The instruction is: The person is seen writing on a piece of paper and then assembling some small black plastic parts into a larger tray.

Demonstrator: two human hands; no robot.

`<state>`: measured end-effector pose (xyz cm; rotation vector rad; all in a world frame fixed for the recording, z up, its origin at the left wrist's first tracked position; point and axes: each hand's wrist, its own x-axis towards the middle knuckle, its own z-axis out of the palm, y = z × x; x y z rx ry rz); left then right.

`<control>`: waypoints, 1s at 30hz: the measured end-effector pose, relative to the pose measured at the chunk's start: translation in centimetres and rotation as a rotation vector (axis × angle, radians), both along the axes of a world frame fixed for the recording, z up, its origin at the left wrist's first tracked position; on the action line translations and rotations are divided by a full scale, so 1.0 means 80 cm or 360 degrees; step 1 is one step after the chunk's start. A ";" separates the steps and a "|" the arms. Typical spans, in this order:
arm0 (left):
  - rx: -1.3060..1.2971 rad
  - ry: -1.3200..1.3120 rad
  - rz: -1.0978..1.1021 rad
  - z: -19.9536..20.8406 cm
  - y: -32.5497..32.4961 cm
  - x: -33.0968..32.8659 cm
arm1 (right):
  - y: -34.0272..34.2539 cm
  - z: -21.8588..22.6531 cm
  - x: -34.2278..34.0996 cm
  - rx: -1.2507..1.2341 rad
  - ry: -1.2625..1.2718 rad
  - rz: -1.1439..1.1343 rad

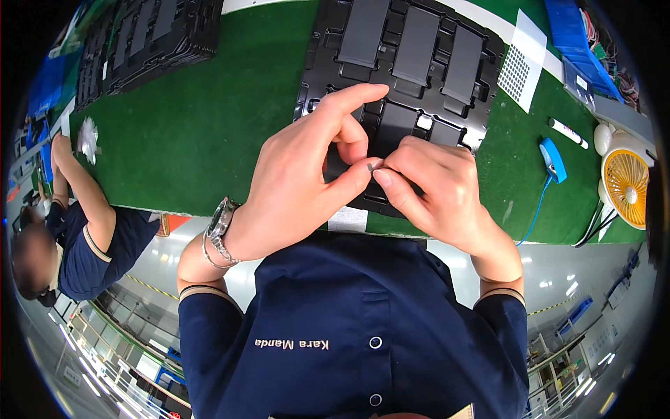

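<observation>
Both hands meet over the near part of a black moulded tray (307, 91) that holds several dark flat rectangular pieces (417, 45) in its compartments. My left hand (300, 164), with a metal watch (222, 223) at its wrist, has its index finger stretched out and its thumb apart from it. That thumb's tip touches the fingertips of my right hand (440, 185). The right thumb and index finger are pinched together on a tiny dark grey piece (372, 167), whose kind is too small to tell. Part of the tray lies hidden under my hands.
On the green table (230, 91), stacked black trays (160, 42) stand far left. To the right lie a white sheet of small dark dots (520, 70), a marker (569, 133), a blue corded strap (551, 160) and a fan (624, 185). Another person (91, 230) is at the left.
</observation>
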<state>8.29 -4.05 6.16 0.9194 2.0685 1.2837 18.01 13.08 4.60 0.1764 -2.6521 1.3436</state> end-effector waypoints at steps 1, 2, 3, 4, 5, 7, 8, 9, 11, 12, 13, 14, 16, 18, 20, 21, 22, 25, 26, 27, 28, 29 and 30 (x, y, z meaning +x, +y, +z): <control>-0.0006 -0.0027 -0.0014 0.000 0.001 0.000 | 0.001 0.000 0.000 0.0037 0.0009 0.0001; -0.0011 -0.0053 -0.0028 0.001 0.002 -0.001 | 0.001 0.000 0.000 0.0082 0.0060 0.0008; -0.0018 -0.0079 -0.0041 0.002 0.002 -0.001 | 0.003 0.000 -0.001 0.0126 0.0112 0.0016; -0.0028 -0.0175 -0.0041 0.002 0.003 -0.002 | 0.005 0.000 -0.002 0.0170 0.0164 0.0024; -0.0037 -0.0271 -0.0042 0.002 0.003 -0.002 | 0.006 -0.001 -0.002 0.0177 0.0219 0.0025; -0.0036 -0.0385 -0.0008 0.000 0.004 -0.003 | 0.009 -0.001 -0.004 0.0190 0.0334 0.0034; -0.0025 -0.0405 0.0025 -0.003 0.005 -0.003 | 0.010 0.000 -0.005 0.0140 0.0314 0.0012; -0.0013 -0.0426 0.0055 -0.007 0.006 -0.004 | 0.013 0.002 -0.005 0.0091 0.0294 -0.0012; -0.0098 -0.0055 -0.0031 -0.012 0.006 -0.006 | 0.019 0.002 -0.005 -0.0045 0.0203 -0.0042; -0.0138 0.0130 -0.0078 -0.015 0.006 -0.006 | 0.019 0.004 -0.005 -0.0117 0.0101 -0.0106; -0.0065 0.0320 -0.0102 -0.022 0.007 -0.002 | 0.019 0.006 -0.005 -0.0189 -0.0001 -0.0170; -0.0097 0.0261 -0.0152 -0.021 0.008 -0.001 | 0.020 0.008 -0.006 -0.0262 -0.0103 -0.0233; -0.0089 0.0009 -0.0134 -0.022 0.008 0.001 | 0.022 0.007 -0.008 -0.0298 -0.0197 -0.0166; -0.0072 -0.0049 -0.0094 -0.015 0.010 -0.004 | 0.020 0.003 -0.008 -0.0336 -0.0233 -0.0099; -0.0042 -0.0101 -0.0054 -0.010 0.010 -0.008 | 0.020 0.003 -0.008 -0.0272 -0.0231 -0.0038; -0.0022 -0.0123 -0.0035 -0.009 0.010 -0.010 | 0.018 0.000 -0.008 -0.0244 -0.0184 -0.0029; -0.0003 -0.0145 -0.0015 -0.009 0.009 -0.012 | 0.017 -0.002 -0.008 -0.0216 -0.0137 -0.0019; 0.0023 -0.0108 -0.0024 -0.008 0.010 -0.014 | 0.013 -0.004 -0.007 -0.0136 -0.0061 -0.0031; 0.0034 -0.0093 -0.0023 -0.008 0.010 -0.013 | 0.012 -0.004 -0.007 -0.0114 -0.0029 -0.0044; 0.0037 -0.0088 -0.0024 -0.008 0.010 -0.013 | 0.012 -0.004 -0.007 -0.0100 -0.0030 -0.0041; 0.0040 -0.0082 -0.0026 -0.009 0.011 -0.013 | 0.011 -0.004 -0.007 -0.0086 -0.0031 -0.0039; 0.0044 -0.0077 -0.0029 -0.009 0.011 -0.012 | 0.011 -0.004 -0.007 -0.0072 -0.0032 -0.0037; 0.0045 -0.0084 -0.0027 -0.009 0.011 -0.012 | 0.011 -0.004 -0.007 -0.0054 -0.0021 -0.0038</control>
